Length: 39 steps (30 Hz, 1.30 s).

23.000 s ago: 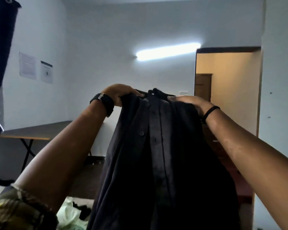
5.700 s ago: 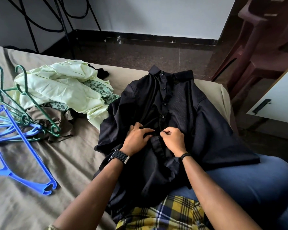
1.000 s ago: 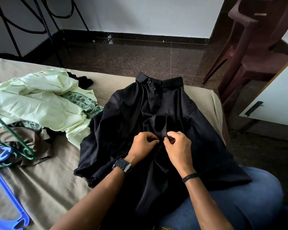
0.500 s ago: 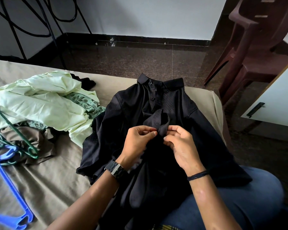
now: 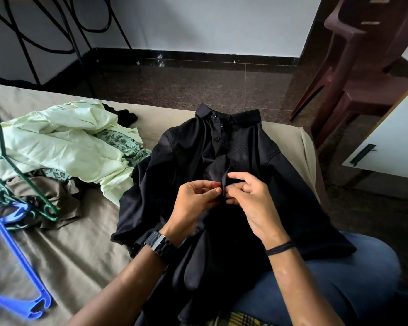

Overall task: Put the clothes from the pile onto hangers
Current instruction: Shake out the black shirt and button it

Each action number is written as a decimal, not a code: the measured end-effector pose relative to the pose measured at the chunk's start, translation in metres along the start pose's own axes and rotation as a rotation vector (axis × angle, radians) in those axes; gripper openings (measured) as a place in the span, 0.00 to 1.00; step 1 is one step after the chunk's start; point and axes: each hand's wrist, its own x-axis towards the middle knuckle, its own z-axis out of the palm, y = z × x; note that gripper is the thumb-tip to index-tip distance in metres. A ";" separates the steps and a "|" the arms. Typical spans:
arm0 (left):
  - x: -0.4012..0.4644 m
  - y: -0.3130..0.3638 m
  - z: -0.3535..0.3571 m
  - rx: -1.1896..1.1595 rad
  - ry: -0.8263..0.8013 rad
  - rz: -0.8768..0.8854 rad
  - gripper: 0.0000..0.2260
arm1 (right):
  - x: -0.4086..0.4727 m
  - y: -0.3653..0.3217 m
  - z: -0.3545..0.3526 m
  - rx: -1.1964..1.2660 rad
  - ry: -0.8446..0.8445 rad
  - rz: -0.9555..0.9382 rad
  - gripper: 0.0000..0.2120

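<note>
A person's left hand [image 5: 193, 203] and right hand [image 5: 252, 198] pinch the button placket of a black shirt [image 5: 222, 161] spread across their lap and the bed [image 5: 68, 255]. Blue hangers [image 5: 12, 243], green hangers [image 5: 21, 182] and a pale green clothes pile [image 5: 64, 142] lie leftward, beyond.

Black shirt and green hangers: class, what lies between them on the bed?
In the head view, the pale green garment and a brown garment lie piled between the black shirt and green hangers.
</note>
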 end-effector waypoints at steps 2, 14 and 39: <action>-0.002 -0.001 0.001 -0.027 -0.001 -0.004 0.04 | 0.001 0.001 0.000 -0.071 -0.024 -0.003 0.15; -0.005 -0.013 0.002 -0.107 0.043 -0.049 0.04 | 0.005 0.009 -0.006 0.152 -0.043 0.182 0.08; -0.004 -0.009 0.009 0.041 0.138 0.083 0.02 | 0.000 0.000 -0.002 -0.077 0.084 -0.015 0.11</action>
